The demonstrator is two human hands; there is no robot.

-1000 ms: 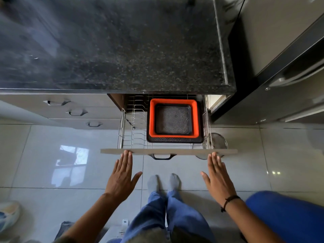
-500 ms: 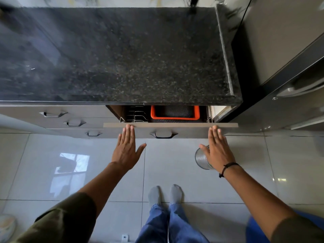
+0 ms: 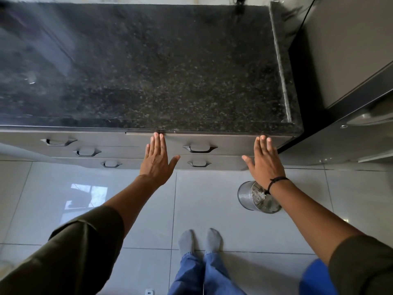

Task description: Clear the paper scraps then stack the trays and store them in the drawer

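The grey top drawer (image 3: 225, 143) sits flush with the cabinet front under the black granite counter (image 3: 148, 71). The trays are hidden inside it. My left hand (image 3: 156, 159) lies flat against the drawer front, left of its handle (image 3: 200, 149), fingers spread. My right hand (image 3: 264, 160) presses flat on the drawer's right end, fingers apart, a black band on the wrist. Neither hand holds anything.
A steel mesh bin (image 3: 258, 198) with paper scraps inside stands on the tiled floor below my right wrist. More grey drawers (image 3: 85, 151) run to the left. A dark fridge (image 3: 350, 81) stands at the right. My socked feet (image 3: 198, 241) are on the tiles.
Both hands have pushed the drawer in from wide open to fully closed. The orange and black trays have gone out of sight under the counter.
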